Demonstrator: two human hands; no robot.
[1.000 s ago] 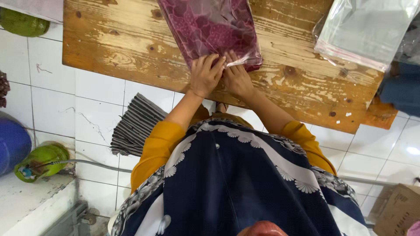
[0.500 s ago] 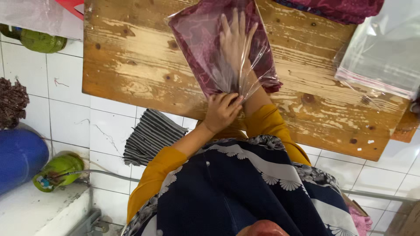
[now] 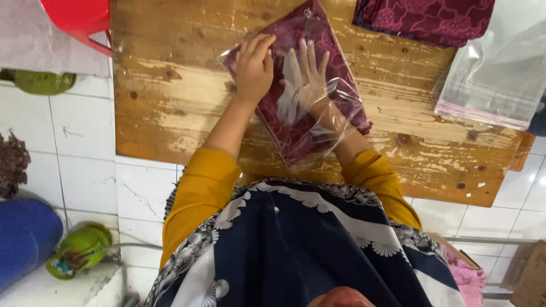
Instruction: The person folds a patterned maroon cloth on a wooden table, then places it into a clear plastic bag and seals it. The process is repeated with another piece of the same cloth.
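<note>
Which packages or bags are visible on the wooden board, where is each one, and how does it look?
Clear plastic bag: board centre, holding folded maroon cloth; left hand on top, right hand inside.
Stack of clear bags: right edge, flat, empty, pinkish strip.
Cardboard box: lower right corner, brown.

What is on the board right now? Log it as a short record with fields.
surface: wooden board over white tiled floor
left hand: flat on top of the bag, fingers spread
right hand: inside the clear bag, palm down on the maroon cloth
bag: lies flat on the board, open end toward the person
nearby: more folded cloth, empty bags, red stool
</note>
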